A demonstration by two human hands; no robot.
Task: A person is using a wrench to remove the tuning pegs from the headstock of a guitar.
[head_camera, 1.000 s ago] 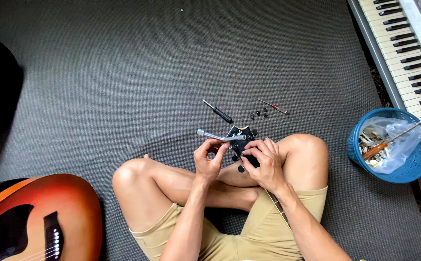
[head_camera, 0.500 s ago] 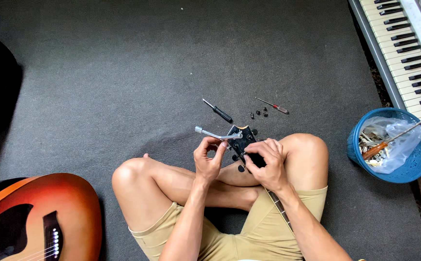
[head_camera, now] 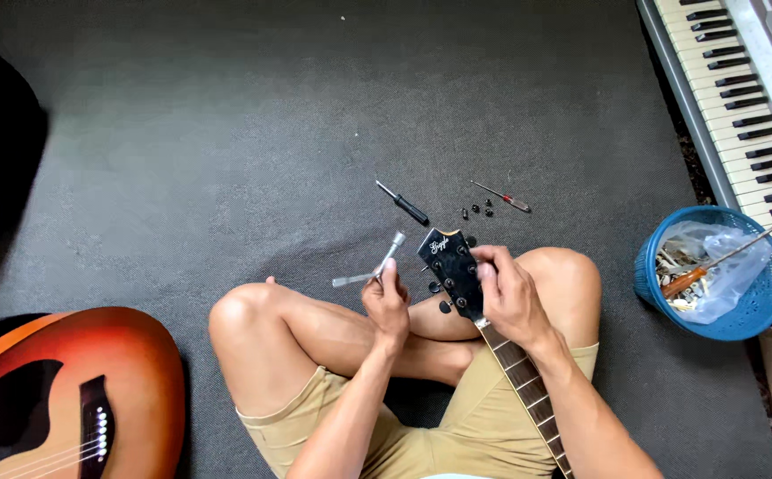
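Your guitar neck runs from your lap up and to the left, its long axis slanting away from you, and the black headstock at its far end points toward the loose tools on the grey carpet. It lies over your right thigh, between your two hands. Your right hand is closed around the headstock's right edge, fingers curled over the tuners. Your left hand is pinched shut on an L-shaped metal wrench, whose socket end points up and right, toward the headstock but clear of it.

Counting: one neck, one wrench, two screwdrivers on the carpet, a black-handled screwdriver and a thin red-handled screwdriver, and a scatter of small black parts between them (about five, too small to count surely). There are two or three more black pieces beside the headstock. One blue basket sits to your right with a plastic bag and a wooden-handled tool in it, just beside one keyboard. One sunburst acoustic guitar lies at your left.

Half a second ago both hands met at the headstock with the wrench against it. Now your left hand has drawn back to the left, and the wrench is off the headstock.
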